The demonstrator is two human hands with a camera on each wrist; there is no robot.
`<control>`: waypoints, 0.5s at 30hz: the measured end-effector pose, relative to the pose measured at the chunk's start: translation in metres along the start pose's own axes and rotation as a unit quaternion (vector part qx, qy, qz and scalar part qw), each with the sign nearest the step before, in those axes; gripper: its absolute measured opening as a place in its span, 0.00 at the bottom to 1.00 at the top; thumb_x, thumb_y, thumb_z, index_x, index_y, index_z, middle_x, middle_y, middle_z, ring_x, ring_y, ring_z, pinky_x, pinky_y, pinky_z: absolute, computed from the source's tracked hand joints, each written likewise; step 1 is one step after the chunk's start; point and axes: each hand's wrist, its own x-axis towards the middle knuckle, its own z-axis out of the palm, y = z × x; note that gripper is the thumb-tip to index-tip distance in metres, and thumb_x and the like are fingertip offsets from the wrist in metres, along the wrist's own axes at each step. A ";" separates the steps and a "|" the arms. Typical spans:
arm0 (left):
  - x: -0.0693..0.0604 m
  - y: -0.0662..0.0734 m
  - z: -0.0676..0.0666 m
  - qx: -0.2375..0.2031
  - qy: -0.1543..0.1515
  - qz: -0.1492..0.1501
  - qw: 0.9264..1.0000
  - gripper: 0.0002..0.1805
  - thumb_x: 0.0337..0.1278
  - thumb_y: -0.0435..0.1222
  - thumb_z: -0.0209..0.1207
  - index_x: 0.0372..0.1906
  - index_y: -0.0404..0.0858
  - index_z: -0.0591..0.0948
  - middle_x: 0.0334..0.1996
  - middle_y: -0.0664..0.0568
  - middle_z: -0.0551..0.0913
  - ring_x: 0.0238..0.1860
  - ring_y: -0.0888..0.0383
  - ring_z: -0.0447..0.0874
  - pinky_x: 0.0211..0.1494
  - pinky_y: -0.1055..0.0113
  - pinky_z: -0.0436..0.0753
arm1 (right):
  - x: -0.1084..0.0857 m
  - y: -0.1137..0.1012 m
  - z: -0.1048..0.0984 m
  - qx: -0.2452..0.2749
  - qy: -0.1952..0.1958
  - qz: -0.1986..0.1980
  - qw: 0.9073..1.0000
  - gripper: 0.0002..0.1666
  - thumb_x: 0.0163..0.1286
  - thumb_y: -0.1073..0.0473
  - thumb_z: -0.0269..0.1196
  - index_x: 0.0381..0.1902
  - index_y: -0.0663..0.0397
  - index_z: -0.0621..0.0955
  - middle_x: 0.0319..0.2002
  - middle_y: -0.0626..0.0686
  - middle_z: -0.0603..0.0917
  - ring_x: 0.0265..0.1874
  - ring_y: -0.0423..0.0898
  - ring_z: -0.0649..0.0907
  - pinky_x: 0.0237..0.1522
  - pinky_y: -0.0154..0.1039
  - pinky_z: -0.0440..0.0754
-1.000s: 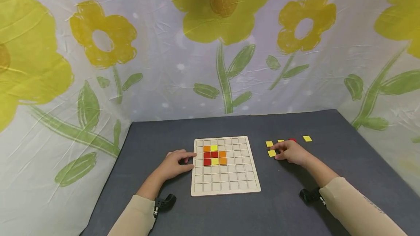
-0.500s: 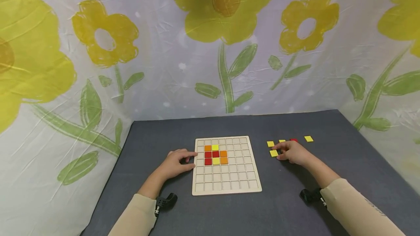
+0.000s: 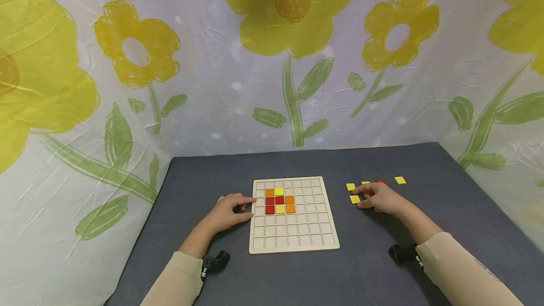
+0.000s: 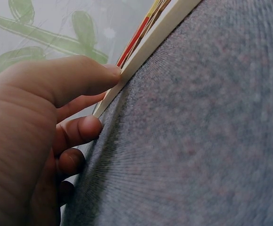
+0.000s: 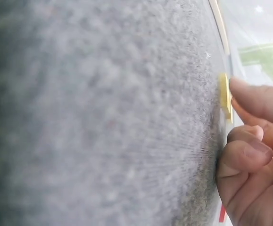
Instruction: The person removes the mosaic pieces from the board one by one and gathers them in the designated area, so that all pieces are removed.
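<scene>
A pale wooden grid board (image 3: 302, 228) lies on the dark table, with orange, yellow and red square tiles set in its upper left cells. At the board's left edge rests my left hand (image 3: 224, 211); its thumb and index finger touch the rim (image 4: 134, 60), the other fingers loosely bent in the left wrist view. Right of the board, my right hand (image 3: 378, 197) pinches a yellow tile (image 3: 354, 199) between thumb and index finger at its edges. That tile (image 5: 224, 96) still lies on the cloth in the right wrist view, where the remaining fingers are curled.
Loose tiles surround the right hand: a yellow tile (image 3: 350, 186) to its left, a partly hidden yellow tile (image 3: 365, 182) and a red tile (image 3: 381, 182) behind it, another yellow tile (image 3: 400, 180) farther right. A flower-printed curtain (image 3: 204, 107) hangs behind the table.
The view has shifted slightly. The right hand stays at the same yellow tile, its thumb moving only slightly. My left hand keeps its place on the board's edge.
</scene>
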 end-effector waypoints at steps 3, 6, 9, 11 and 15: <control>0.001 -0.001 0.001 0.002 0.000 -0.001 1.000 0.21 0.58 0.44 0.73 0.57 0.50 0.87 0.28 0.60 0.72 0.32 0.62 0.68 0.46 0.54 0.57 | -0.001 0.000 -0.004 0.010 -0.010 -0.022 1.000 0.27 0.68 0.64 0.70 0.63 0.66 0.79 0.24 0.50 0.69 0.16 0.42 0.62 0.21 0.38 0.66; 0.002 -0.001 0.001 0.004 0.002 0.003 1.000 0.21 0.58 0.44 0.73 0.57 0.50 0.87 0.28 0.60 0.71 0.32 0.62 0.68 0.46 0.53 0.57 | -0.002 -0.003 -0.009 0.024 -0.011 -0.044 0.999 0.28 0.70 0.63 0.69 0.64 0.70 0.77 0.26 0.51 0.70 0.16 0.42 0.63 0.21 0.38 0.67; 0.002 -0.001 0.001 0.003 0.002 0.003 1.000 0.21 0.58 0.44 0.73 0.57 0.50 0.87 0.28 0.60 0.71 0.32 0.62 0.68 0.46 0.53 0.57 | -0.003 -0.009 -0.014 0.036 -0.001 -0.050 0.998 0.30 0.71 0.61 0.68 0.66 0.70 0.75 0.28 0.52 0.71 0.16 0.42 0.64 0.22 0.40 0.68; 0.001 -0.001 0.001 0.002 0.001 0.001 1.000 0.21 0.58 0.44 0.73 0.57 0.49 0.87 0.28 0.60 0.71 0.32 0.62 0.68 0.46 0.53 0.57 | -0.004 -0.015 -0.016 0.041 0.006 -0.052 0.998 0.31 0.72 0.59 0.68 0.67 0.69 0.75 0.30 0.53 0.71 0.17 0.43 0.64 0.23 0.41 0.69; 0.001 0.000 0.000 0.003 0.001 -0.002 1.000 0.21 0.58 0.44 0.72 0.57 0.49 0.87 0.28 0.60 0.71 0.32 0.62 0.67 0.46 0.53 0.57 | -0.003 -0.029 -0.020 0.056 0.015 -0.057 0.997 0.31 0.74 0.57 0.66 0.69 0.67 0.74 0.31 0.54 0.71 0.19 0.44 0.66 0.25 0.44 0.71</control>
